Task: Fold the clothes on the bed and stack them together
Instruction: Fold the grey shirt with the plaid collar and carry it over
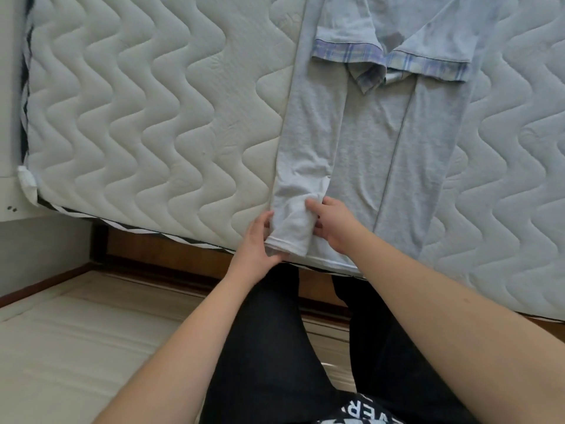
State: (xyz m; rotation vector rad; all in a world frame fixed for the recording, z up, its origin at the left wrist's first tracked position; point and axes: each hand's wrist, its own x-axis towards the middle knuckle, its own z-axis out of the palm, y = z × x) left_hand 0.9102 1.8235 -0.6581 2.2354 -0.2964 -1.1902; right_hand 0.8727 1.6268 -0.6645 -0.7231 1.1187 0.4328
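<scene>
A light grey shirt (373,142) lies flat on the quilted white mattress (153,117), its short sleeves with blue plaid cuffs folded inward near the top. Its left side is folded over into a long strip that runs down to the bed's front edge. My left hand (260,243) grips the hem end of that strip from the left, fingers curled under the cloth. My right hand (333,224) holds the same strip from the right, thumb on top of the fabric. The hem hangs slightly over the mattress edge.
The mattress edge runs diagonally below my hands, with a wooden bed frame (171,249) under it. A pale floor mat (76,347) lies at lower left. My legs in black trousers (275,347) stand close against the bed. A white wall or board (12,117) borders the left.
</scene>
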